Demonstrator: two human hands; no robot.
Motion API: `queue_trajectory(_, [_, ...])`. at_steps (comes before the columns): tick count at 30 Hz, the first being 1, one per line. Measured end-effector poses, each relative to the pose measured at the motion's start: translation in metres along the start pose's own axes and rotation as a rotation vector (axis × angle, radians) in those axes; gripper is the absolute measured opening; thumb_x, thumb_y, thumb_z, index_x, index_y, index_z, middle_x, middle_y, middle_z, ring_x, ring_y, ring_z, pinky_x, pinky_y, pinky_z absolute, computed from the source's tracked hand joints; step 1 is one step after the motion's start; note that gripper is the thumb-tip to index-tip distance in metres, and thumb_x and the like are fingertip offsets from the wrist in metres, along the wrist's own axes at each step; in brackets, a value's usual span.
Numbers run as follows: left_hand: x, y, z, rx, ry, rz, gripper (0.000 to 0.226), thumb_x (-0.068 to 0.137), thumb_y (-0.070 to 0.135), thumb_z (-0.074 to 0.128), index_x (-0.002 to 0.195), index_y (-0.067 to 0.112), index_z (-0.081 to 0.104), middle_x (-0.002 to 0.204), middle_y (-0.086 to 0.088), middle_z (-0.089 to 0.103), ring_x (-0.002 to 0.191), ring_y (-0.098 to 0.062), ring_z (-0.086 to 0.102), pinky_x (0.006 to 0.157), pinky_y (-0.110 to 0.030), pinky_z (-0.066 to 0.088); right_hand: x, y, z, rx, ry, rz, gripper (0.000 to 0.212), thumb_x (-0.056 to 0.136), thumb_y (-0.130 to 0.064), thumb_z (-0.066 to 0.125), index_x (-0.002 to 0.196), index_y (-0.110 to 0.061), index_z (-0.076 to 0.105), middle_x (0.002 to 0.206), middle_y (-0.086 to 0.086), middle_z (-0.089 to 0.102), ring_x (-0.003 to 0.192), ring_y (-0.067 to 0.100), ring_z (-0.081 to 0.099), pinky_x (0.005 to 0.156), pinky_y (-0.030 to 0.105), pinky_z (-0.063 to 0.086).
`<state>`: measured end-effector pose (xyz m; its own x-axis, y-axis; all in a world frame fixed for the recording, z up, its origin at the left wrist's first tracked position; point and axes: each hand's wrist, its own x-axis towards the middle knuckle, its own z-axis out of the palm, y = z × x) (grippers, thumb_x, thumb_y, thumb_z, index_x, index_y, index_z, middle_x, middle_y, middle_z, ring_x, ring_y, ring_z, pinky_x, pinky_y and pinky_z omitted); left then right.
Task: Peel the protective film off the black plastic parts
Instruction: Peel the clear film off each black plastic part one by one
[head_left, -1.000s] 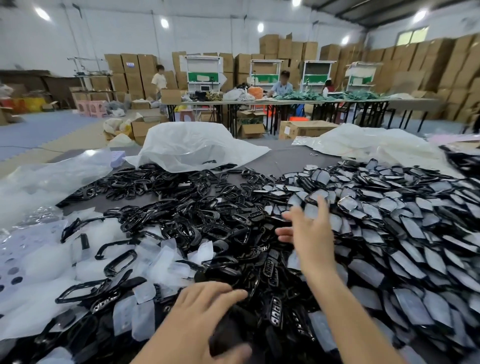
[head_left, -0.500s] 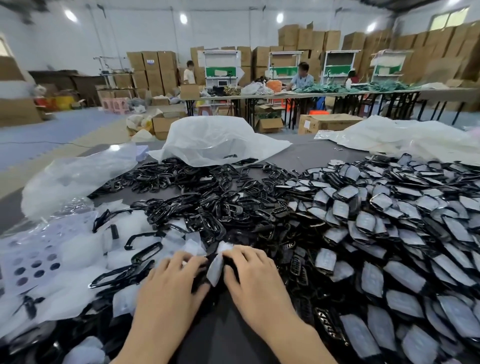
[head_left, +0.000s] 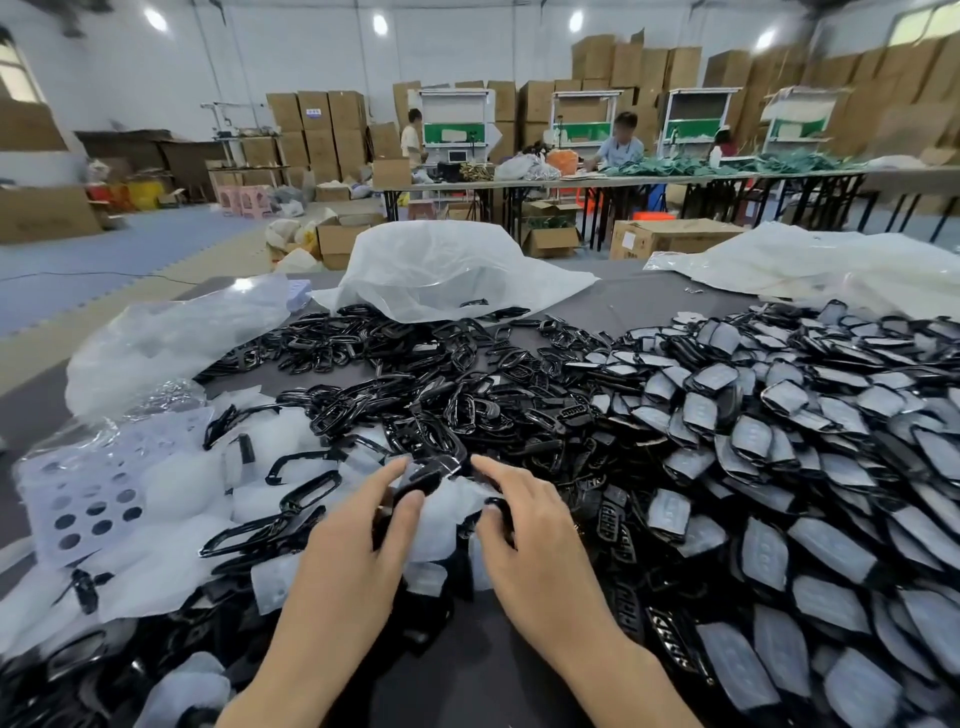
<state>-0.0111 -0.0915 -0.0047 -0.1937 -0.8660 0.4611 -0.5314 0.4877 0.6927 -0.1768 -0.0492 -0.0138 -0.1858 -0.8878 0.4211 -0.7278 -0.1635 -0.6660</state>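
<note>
Your left hand (head_left: 358, 545) grips a black plastic part (head_left: 427, 475) just above the grey tabletop (head_left: 467, 670), fingers curled round it. Your right hand (head_left: 530, 535) pinches the translucent protective film (head_left: 448, 506) that hangs from the part between your hands. Film-covered parts (head_left: 779, 441) are heaped to your right, bare black frames (head_left: 415, 374) lie ahead, and loose film pieces (head_left: 171, 493) lie to your left.
</note>
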Motion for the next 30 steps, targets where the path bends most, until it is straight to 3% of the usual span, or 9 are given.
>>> queue_trajectory(2, [-0.002, 0.003, 0.001, -0.026, -0.038, 0.047, 0.041, 0.09, 0.061, 0.041, 0.126, 0.049, 0.055, 0.091, 0.039, 0.062, 0.071, 0.008, 0.061, 0.067, -0.005, 0.041, -0.001, -0.003, 0.001, 0.235, -0.04, 0.048, 0.045, 0.098, -0.039, 0.046, 0.142, -0.042, 0.047, 0.119, -0.037, 0.057, 0.122, -0.013, 0.046, 0.1, 0.004, 0.032])
queue_trajectory(5, [-0.005, 0.007, 0.003, -0.049, -0.07, 0.088, 0.027, 0.092, 0.058, 0.039, 0.116, 0.06, 0.051, 0.089, 0.029, 0.067, 0.074, 0.001, 0.064, 0.064, -0.007, 0.044, 0.001, -0.006, 0.0, 0.468, -0.08, 0.138, 0.037, 0.099, -0.036, 0.058, 0.132, -0.052, 0.054, 0.1, -0.023, 0.068, 0.092, 0.0, 0.065, 0.082, 0.01, 0.047])
queue_trajectory(7, [-0.005, 0.006, 0.004, -0.061, -0.06, 0.081, 0.023, 0.092, 0.057, 0.039, 0.11, 0.056, 0.053, 0.08, 0.024, 0.068, 0.067, -0.002, 0.064, 0.059, -0.01, 0.044, 0.003, -0.007, -0.003, 0.536, -0.075, 0.183, 0.036, 0.097, -0.03, 0.064, 0.124, -0.053, 0.059, 0.096, -0.018, 0.069, 0.083, 0.006, 0.066, 0.077, 0.014, 0.05])
queue_trajectory(11, [-0.004, 0.003, 0.005, -0.092, 0.003, 0.049, 0.016, 0.094, 0.054, 0.04, 0.102, 0.051, 0.054, 0.075, 0.019, 0.067, 0.062, -0.005, 0.062, 0.055, -0.011, 0.043, 0.006, -0.007, -0.008, 0.634, -0.085, 0.221, 0.041, 0.093, -0.025, 0.07, 0.125, -0.05, 0.061, 0.092, -0.024, 0.066, 0.078, -0.004, 0.061, 0.078, 0.012, 0.048])
queue_trajectory(17, [0.003, 0.007, 0.002, -0.239, 0.074, -0.06, 0.015, 0.098, 0.038, 0.049, 0.096, 0.048, 0.06, 0.079, 0.01, 0.068, 0.066, -0.008, 0.061, 0.058, -0.013, 0.045, 0.006, -0.008, -0.014, 0.642, -0.127, 0.214, 0.027, 0.091, -0.015, 0.072, 0.101, -0.04, 0.072, 0.099, -0.013, 0.073, 0.084, 0.0, 0.065, 0.078, 0.012, 0.049])
queue_trajectory(20, [0.005, 0.008, -0.003, -0.359, 0.106, -0.136, 0.017, 0.099, 0.036, 0.05, 0.09, 0.042, 0.063, 0.075, 0.002, 0.069, 0.068, -0.013, 0.062, 0.063, -0.017, 0.048, 0.006, -0.006, -0.014, 0.609, -0.135, 0.192, 0.024, 0.091, -0.014, 0.072, 0.089, -0.038, 0.07, 0.099, -0.011, 0.071, 0.088, 0.005, 0.066, 0.081, 0.022, 0.053])
queue_trajectory(23, [0.007, 0.006, -0.007, -0.412, 0.108, -0.192, 0.022, 0.099, 0.039, 0.05, 0.085, 0.031, 0.065, 0.077, 0.0, 0.068, 0.083, -0.02, 0.066, 0.077, -0.029, 0.05, 0.005, -0.001, -0.014, 0.509, -0.147, 0.184, 0.022, 0.094, -0.016, 0.066, 0.088, -0.037, 0.067, 0.077, -0.009, 0.064, 0.067, 0.006, 0.052, 0.068, 0.023, 0.046])
queue_trajectory(27, [0.007, 0.008, -0.007, -0.439, 0.091, -0.225, 0.02, 0.099, 0.035, 0.053, 0.091, 0.035, 0.071, 0.085, 0.011, 0.073, 0.08, -0.003, 0.065, 0.07, -0.005, 0.045, 0.003, 0.001, -0.017, 0.419, -0.161, 0.2, 0.035, 0.09, -0.011, 0.055, 0.1, -0.043, 0.066, 0.075, -0.008, 0.054, 0.048, 0.003, 0.041, 0.047, 0.013, 0.033])
queue_trajectory(30, [0.006, 0.01, -0.007, -0.452, 0.066, -0.241, 0.02, 0.098, 0.037, 0.054, 0.093, 0.043, 0.072, 0.077, 0.002, 0.066, 0.069, -0.001, 0.054, 0.06, -0.002, 0.04, 0.0, -0.001, -0.02, 0.476, -0.257, 0.211, 0.037, 0.083, -0.035, 0.05, 0.114, -0.051, 0.061, 0.104, -0.011, 0.06, 0.066, -0.001, 0.054, 0.06, 0.013, 0.043])
